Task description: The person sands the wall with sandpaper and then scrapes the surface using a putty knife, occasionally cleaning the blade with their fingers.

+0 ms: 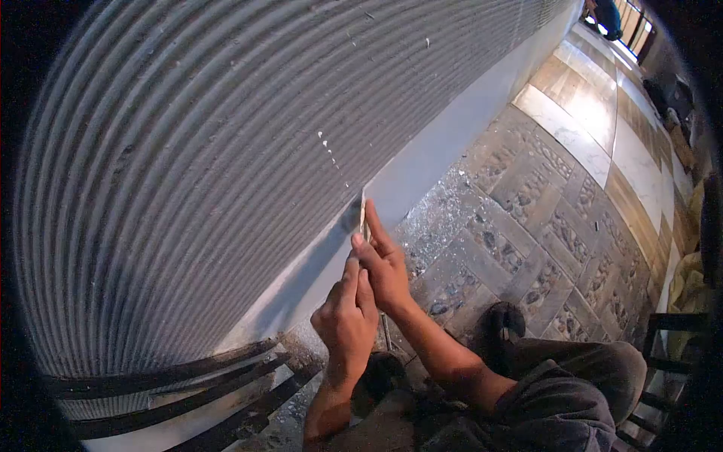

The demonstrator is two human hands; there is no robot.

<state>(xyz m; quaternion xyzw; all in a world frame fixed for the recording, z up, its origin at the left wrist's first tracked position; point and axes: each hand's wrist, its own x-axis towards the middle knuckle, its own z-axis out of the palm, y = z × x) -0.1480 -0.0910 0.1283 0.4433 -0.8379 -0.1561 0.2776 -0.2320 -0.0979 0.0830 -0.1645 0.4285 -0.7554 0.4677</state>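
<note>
A thin, narrow tool with a pale edge (363, 216) stands against the wall at the top edge of the smooth skirting (429, 166). My right hand (385, 277) grips it, index finger stretched along its side and thumb pressed on it. Just below, my left hand (346, 324) is closed, its fingers meeting the right hand. Whatever the left hand holds is hidden by the fingers. The tool's kind cannot be made out.
Ridged grey wall (226, 166) fills the left, with white specks. White chips (433, 226) are scattered over the patterned floor tiles (527, 218). Dark slats (173, 384) stand at lower left. A person (605, 19) is partly visible at the far top right.
</note>
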